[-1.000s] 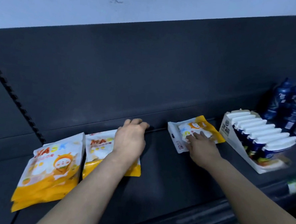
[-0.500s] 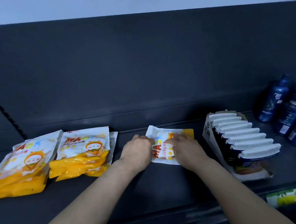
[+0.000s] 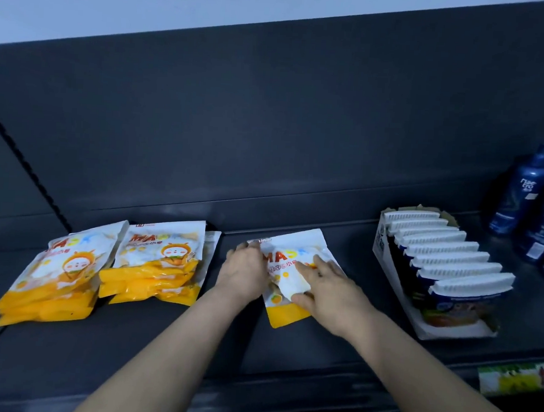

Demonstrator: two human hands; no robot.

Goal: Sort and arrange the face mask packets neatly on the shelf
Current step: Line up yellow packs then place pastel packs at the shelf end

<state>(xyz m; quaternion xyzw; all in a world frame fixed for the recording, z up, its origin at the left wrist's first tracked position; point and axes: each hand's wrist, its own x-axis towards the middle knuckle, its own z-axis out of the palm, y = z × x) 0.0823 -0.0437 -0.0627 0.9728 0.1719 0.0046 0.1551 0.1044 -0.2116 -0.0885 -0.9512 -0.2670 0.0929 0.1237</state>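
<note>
Two bare hands are on one face mask packet point(image 3: 295, 264) in the middle of the frame. It lies flat on the dark shelf point(image 3: 160, 342), with its white end toward the back wall and its yellow end toward the front. The left hand point(image 3: 244, 272) is curled around the packet's left edge and grips it. The right hand point(image 3: 326, 285) lies on top of the packet with its fingers spread out flat, pressing down.

At the left of the frame are two piles of the same packets (white and yellow, with a little cartoon face). The far-left pile point(image 3: 56, 275) and the second pile point(image 3: 159, 262) sit just beside each other.

At the right stands a cardboard tray of boxes point(image 3: 435, 273). Dark blue bottles point(image 3: 526, 192) stand at the far right edge.
</note>
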